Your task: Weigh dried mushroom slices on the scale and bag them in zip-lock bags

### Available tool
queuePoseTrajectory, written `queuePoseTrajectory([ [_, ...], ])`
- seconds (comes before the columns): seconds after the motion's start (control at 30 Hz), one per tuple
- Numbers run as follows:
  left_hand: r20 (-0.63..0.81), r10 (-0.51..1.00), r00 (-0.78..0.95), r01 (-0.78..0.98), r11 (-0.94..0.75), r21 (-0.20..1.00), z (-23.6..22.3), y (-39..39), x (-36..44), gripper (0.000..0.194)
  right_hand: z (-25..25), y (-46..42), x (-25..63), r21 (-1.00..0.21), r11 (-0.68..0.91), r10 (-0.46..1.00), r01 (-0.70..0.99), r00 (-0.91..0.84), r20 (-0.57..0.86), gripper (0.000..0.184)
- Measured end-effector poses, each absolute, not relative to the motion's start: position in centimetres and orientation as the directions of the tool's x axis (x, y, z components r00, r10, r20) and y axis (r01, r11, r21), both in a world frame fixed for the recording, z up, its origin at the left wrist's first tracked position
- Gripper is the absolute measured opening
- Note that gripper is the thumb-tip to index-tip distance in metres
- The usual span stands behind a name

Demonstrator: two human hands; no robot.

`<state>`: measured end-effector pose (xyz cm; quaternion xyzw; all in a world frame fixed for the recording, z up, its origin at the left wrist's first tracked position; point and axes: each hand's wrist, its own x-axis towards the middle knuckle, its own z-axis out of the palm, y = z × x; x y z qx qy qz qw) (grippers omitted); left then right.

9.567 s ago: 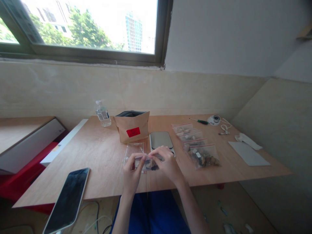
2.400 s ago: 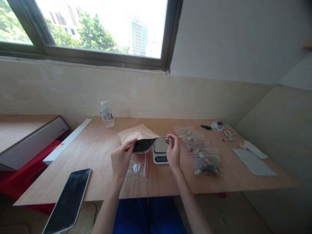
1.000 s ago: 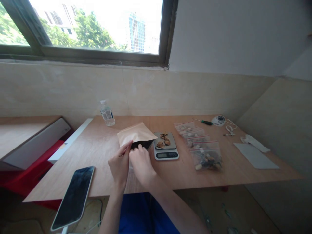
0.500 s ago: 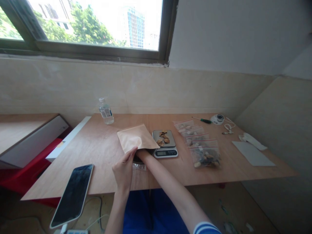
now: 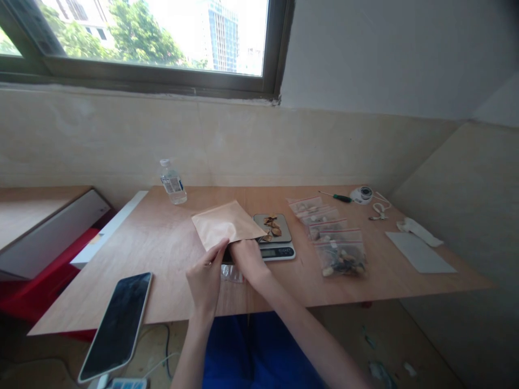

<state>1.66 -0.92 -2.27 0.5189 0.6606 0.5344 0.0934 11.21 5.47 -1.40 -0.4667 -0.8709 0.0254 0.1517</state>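
A brown paper pouch (image 5: 225, 222) lies tilted over the middle of the table, its mouth facing me. My left hand (image 5: 206, 275) pinches the near edge of its mouth between thumb and fingers. Into that mouth goes my right hand (image 5: 248, 260); its fingers are hidden inside the pouch. Just right of the pouch is a kitchen scale (image 5: 279, 251) with dried brown slices (image 5: 272, 227) on its plate, partly covered by the pouch's corner. Under my hands a clear plastic bag (image 5: 232, 274) shows in part.
Several zip bags (image 5: 343, 256) with dried contents overlap right of the scale. Behind them lie a screwdriver (image 5: 340, 198) and a white dome camera (image 5: 361, 195). A water bottle (image 5: 173, 183) stands back left; a large phone (image 5: 117, 327) is front left. White paper (image 5: 419, 252) lies far right.
My right hand has drawn partly back out of the pouch, so its back and wrist now show. My left hand keeps its pinch on the mouth. The view has shifted slightly.
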Motion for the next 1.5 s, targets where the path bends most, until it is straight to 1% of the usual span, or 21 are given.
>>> queuePoseTrajectory([
  [0.07,0.44,0.781,-0.443,0.593,-0.113,0.797,-2.0,-0.6,1.7,0.02,-1.1,4.3,12.5,-0.199,0.539,0.836,0.819,-0.491,0.244,0.026],
  [0.13,0.445,0.78,-0.44,0.597,-0.115,0.794,-1.7,-0.3,1.6,0.021,-0.8,3.3,13.4,-0.263,0.541,0.832,0.799,-0.462,0.306,0.024],
  [0.27,0.45,0.776,-0.442,0.609,-0.109,0.786,-1.4,0.2,1.4,0.022,-0.5,2.2,15.2,-0.445,0.573,0.807,0.688,-0.38,0.451,0.025],
  [0.37,0.461,0.762,-0.454,0.618,-0.103,0.779,-1.2,0.6,1.2,0.022,-0.8,2.1,17.1,-0.575,0.57,0.812,0.587,-0.297,0.502,0.024],
  [0.43,0.462,0.754,-0.467,0.617,-0.096,0.781,-1.0,1.0,1.1,0.021,-1.2,2.3,18.8,-0.616,0.56,0.82,0.555,-0.26,0.511,0.023],
  [0.5,0.461,0.752,-0.471,0.621,-0.089,0.779,-0.7,1.3,1.0,0.02,-1.9,3.1,20.7,-0.628,0.54,0.829,0.56,-0.224,0.513,0.023],
  [0.6,0.469,0.752,-0.464,0.639,-0.082,0.765,-0.5,1.6,0.9,0.02,-3.1,5.3,23.4,-0.592,0.442,0.861,0.674,-0.133,0.491,0.027],
  [0.7,0.469,0.754,-0.459,0.647,-0.077,0.758,-0.6,1.6,0.7,0.02,-4.5,8.0,25.5,-0.453,0.255,0.92,0.854,-0.071,0.385,0.032],
  [0.77,0.47,0.761,-0.447,0.65,-0.086,0.755,-0.7,1.5,0.6,0.02,-5.5,9.4,26.3,-0.356,0.174,0.947,0.918,-0.056,0.318,0.033],
  [0.83,0.475,0.767,-0.432,0.651,-0.1,0.753,-0.8,1.4,0.5,0.02,-6.3,10.4,26.7,-0.3,0.148,0.955,0.942,-0.058,0.29,0.034],
  [1.0,0.467,0.778,-0.42,0.639,-0.111,0.761,-1.0,1.4,0.7,0.021,-7.0,11.3,26.9,-0.212,0.134,0.964,0.968,-0.078,0.253,0.035],
  [1.1,0.468,0.78,-0.416,0.648,-0.107,0.754,-1.2,1.4,0.8,0.021,-6.7,11.4,27.1,-0.188,0.145,0.969,0.971,-0.101,0.225,0.036],
  [1.23,0.472,0.777,-0.416,0.661,-0.099,0.744,-1.3,1.4,0.7,0.021,-5.8,11.4,27.4,-0.193,0.155,0.971,0.969,-0.114,0.208,0.035],
  [1.5,0.453,0.786,-0.421,0.642,-0.096,0.761,-1.5,1.3,0.4,0.02,-4.0,12.9,27.7,-0.283,0.226,0.96,0.932,-0.164,0.226,0.035],
])
